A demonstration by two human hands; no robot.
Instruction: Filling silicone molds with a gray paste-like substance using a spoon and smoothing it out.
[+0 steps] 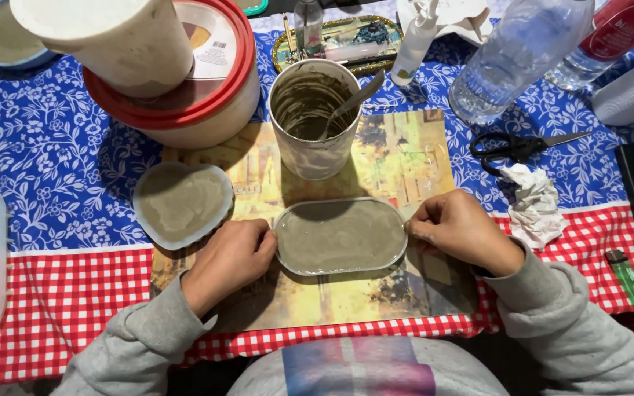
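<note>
An oval mould [340, 236] filled with grey wet mix lies on a yellowish picture mat [398, 158]. My left hand [229, 258] grips its left end with curled fingers. My right hand [460, 229] grips its right end. Left of it sits a heart-shaped mould [182, 203] with the same grey mix. Behind the oval mould stands a smeared mixing cup [315, 117] with a spoon [352, 101] leaning in it.
A red-lidded tub [199, 95] with a white cup [111, 40] on it stands back left. Black scissors [519, 145], crumpled tissue [533, 202], a green lighter [629, 277], plastic water bottles [511, 62], a spray bottle [414, 40] and a tray [339, 37] lie around on the blue floral cloth.
</note>
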